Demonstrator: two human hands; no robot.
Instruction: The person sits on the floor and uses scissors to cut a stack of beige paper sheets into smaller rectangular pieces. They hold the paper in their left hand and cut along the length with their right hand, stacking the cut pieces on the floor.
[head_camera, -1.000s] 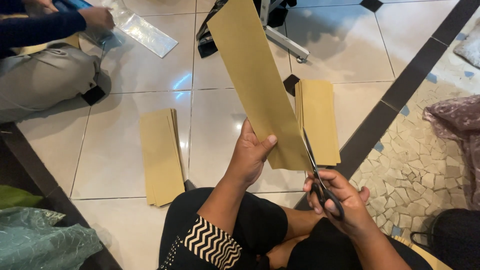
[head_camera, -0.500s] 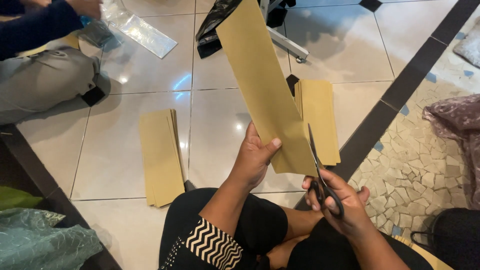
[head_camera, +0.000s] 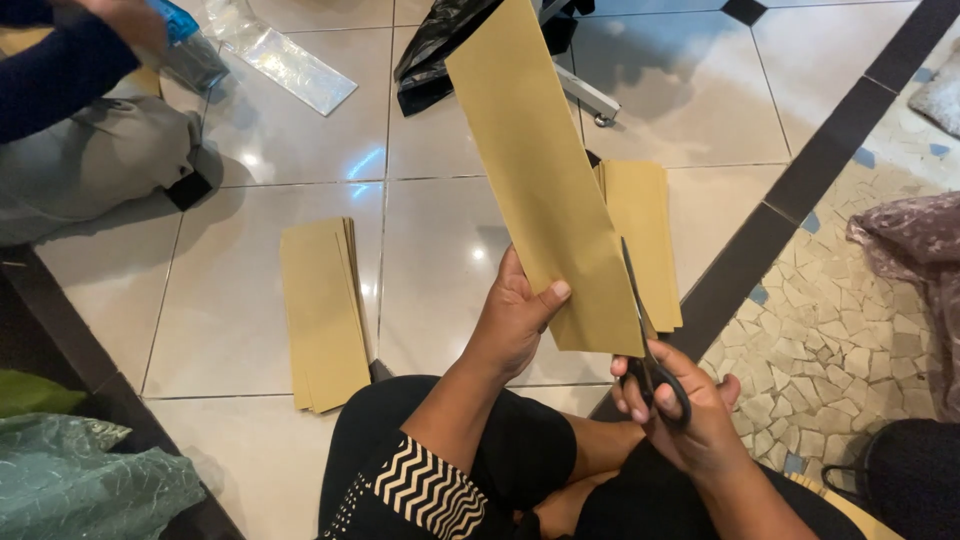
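**Scissors at the sheet's right edge**

Low and right of centre, your right hand (head_camera: 690, 415) is closed through the handles of black scissors (head_camera: 645, 345), blades against the tan paper sheet (head_camera: 545, 180). Your left hand (head_camera: 515, 320) pinches that sheet's lower edge, holding it upright mid-frame. Beyond lie two tan paper stacks, left (head_camera: 322, 310) and right (head_camera: 645, 230). At the upper left, another person's arm (head_camera: 70, 60).
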